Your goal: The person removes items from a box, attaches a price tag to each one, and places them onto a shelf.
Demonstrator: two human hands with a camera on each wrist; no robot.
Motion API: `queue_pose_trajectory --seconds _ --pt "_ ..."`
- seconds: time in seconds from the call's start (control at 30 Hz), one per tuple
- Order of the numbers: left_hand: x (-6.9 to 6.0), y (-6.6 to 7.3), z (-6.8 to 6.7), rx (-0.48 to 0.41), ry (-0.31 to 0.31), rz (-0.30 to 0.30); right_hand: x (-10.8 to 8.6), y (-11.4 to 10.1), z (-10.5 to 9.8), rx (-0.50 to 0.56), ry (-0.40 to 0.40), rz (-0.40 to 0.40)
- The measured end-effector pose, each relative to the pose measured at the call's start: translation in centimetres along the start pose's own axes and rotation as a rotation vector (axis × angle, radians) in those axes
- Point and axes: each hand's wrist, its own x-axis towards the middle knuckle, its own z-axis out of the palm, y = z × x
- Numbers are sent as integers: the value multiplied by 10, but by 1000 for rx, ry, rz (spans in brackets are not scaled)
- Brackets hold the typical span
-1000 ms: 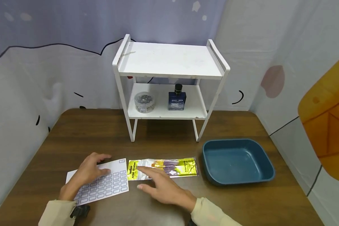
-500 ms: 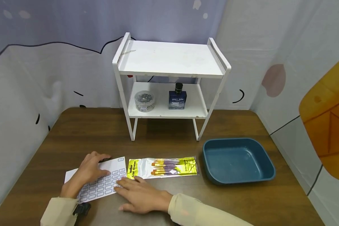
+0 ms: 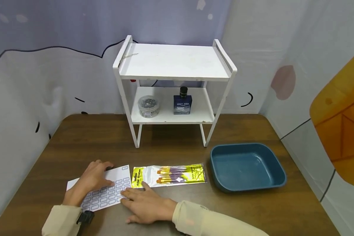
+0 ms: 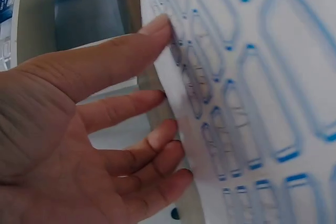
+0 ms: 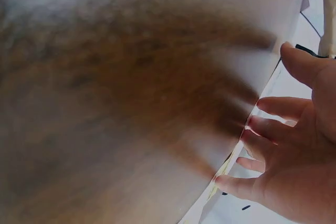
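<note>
A white sheet of blue-bordered label stickers [image 3: 109, 194] lies on the table at the front left. My left hand [image 3: 92, 177] rests over its upper part; in the left wrist view the thumb [image 4: 155, 27] touches the printed face, and the other fingers lie loosely along the edge. With fingers spread, my right hand [image 3: 148, 204] reaches in from the right, its fingertips on the sheet's lower right part. Just beyond that hand is a clear packet of artist brushes [image 3: 168, 175] with yellow printing. The right wrist view has the right hand [image 5: 283, 145] with fingertips down at the surface.
A white two-tier shelf [image 3: 174, 62] stands at the back, holding a round clear tub [image 3: 148, 106] and a dark blue perfume bottle [image 3: 182, 102] on its lower tier. To the right sits a teal plastic basin [image 3: 247, 168] on the brown table [image 3: 94, 137].
My right hand has moved left from above the brush packet and come down onto the sheet's right side. The left hand stays nearly in place on the sheet.
</note>
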Motion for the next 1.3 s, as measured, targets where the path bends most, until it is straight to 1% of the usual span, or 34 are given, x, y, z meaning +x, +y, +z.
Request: queue_pose_trajectory --seconds 0.1,0.23,0.3,0.4,0.53,0.63,0.73,0.8,0.87,0.97,1.1,1.17,1.2,1.23,1.3 --pt "2 2 -4 24 -47 -13 -1 -1 -1 8 -10 9" --pt "5 3 -8 17 -70 7 -1 -1 -1 13 -15 15" --pt "6 3 -9 -14 -67 21 -1 -1 -1 11 -15 20" --pt "8 3 -7 -97 -58 23 -1 0 0 10 -20 22" --pt "9 2 -6 -204 -34 50 -2 2 1 23 -17 7" --pt "8 1 -9 -252 -13 92 -3 6 -1 69 28 -21" --pt "6 -1 -16 -293 5 130 -3 15 -9 179 124 -24" --pt "3 0 -22 -319 26 152 -4 23 -17 269 215 -7" --pt "0 5 -29 -354 50 163 -6 32 -26 363 311 25" --pt "-4 15 -38 -427 111 182 -11 45 -38 515 451 84" --pt "-7 28 -44 -540 211 197 -17 58 -43 727 623 181" --pt "-9 34 -44 -605 267 192 -18 62 -41 830 699 229" --pt "-10 37 -44 -643 296 187 -19 63 -39 893 723 252" --pt "-12 40 -44 -690 323 179 -20 64 -38 965 743 267" --pt "-14 48 -42 -821 364 154 -21 65 -35 1103 771 271"
